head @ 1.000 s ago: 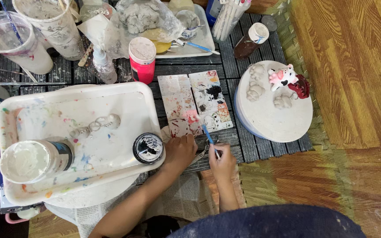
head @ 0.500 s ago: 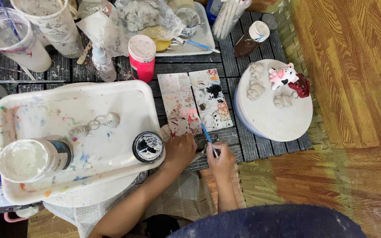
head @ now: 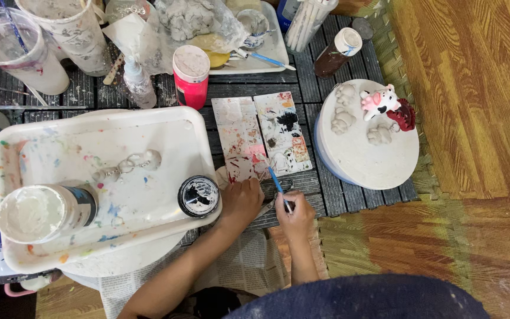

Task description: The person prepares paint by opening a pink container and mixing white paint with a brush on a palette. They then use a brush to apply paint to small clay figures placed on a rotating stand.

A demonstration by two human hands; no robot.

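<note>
While the right hand (head: 295,214) pinches a blue-handled paintbrush (head: 276,184) between closed fingers, the brush slants up and to the left so that its tip meets the lower edge of the paint-smeared tile (head: 240,139) in the middle of the frame. The left hand (head: 241,201) lies just left of it, fingers curled and pressed down on the slatted counter (head: 302,94) at the bottom edge of that tile; whether anything sits inside its grip I cannot tell. A second tile (head: 283,133), spotted with black and red, lies touching the first on its right.

Left of the hands sits a white tray (head: 90,147) speckled with paint. On it stand an open jar of black paint (head: 198,195) near its lower right corner, just beside the left hand, and a larger jar of white paint (head: 39,210) at its lower left. Small pale figures on rings (head: 126,165) lie in the middle of the tray.

To the right of the tiles stands a round white stand (head: 373,159) carrying unpainted clay pieces and a painted cow figure (head: 379,101) in white, pink and black. A pink bottle with a white cap (head: 190,74) stands above the tiles, and a clear plastic cup (head: 13,50) sits in the upper left.
</note>
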